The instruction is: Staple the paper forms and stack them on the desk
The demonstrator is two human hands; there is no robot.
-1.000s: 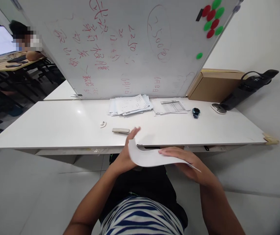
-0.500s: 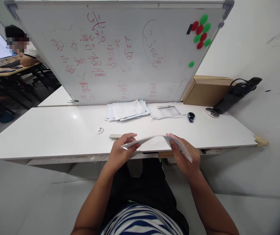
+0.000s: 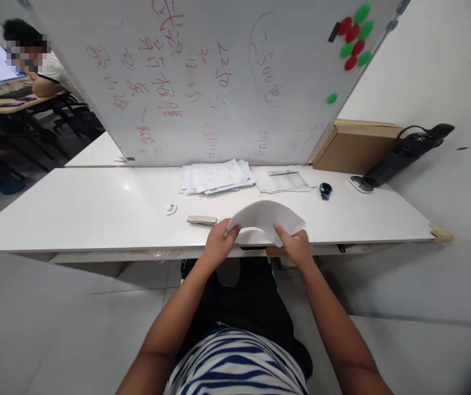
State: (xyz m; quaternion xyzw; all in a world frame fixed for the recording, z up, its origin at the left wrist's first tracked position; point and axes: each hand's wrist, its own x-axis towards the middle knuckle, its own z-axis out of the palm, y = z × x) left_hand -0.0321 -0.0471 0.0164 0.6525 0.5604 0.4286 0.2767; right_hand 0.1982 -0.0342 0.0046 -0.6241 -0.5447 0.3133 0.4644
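Observation:
A white sheet of paper [image 3: 266, 213], or a thin stack of sheets, is bowed upward between my two hands over the desk's front edge. My left hand [image 3: 220, 241] pinches its left end, thumb on the near side. At the other end, my right hand [image 3: 296, 244] grips the paper with the thumb pressed on it. A light-coloured stapler [image 3: 201, 220] lies on the desk just left of my left hand. Beyond the held paper lie a pile of printed papers [image 3: 219, 176] and a second, flatter pile [image 3: 285, 180] beside it.
On the white desk [image 3: 95, 214] are a white earphone [image 3: 171, 209], a dark watch [image 3: 325, 190] and a mouse [image 3: 361, 184]. A black bottle [image 3: 404, 156] leans by a cardboard box [image 3: 353, 145]. Behind stands a whiteboard [image 3: 202, 82] with magnets; a person [image 3: 41, 66] sits far left.
Both hands have turned the paper, so its broad face now shows as an upward arch. My hands are closer together. The stapler is now more visible, and the camera view has shifted slightly.

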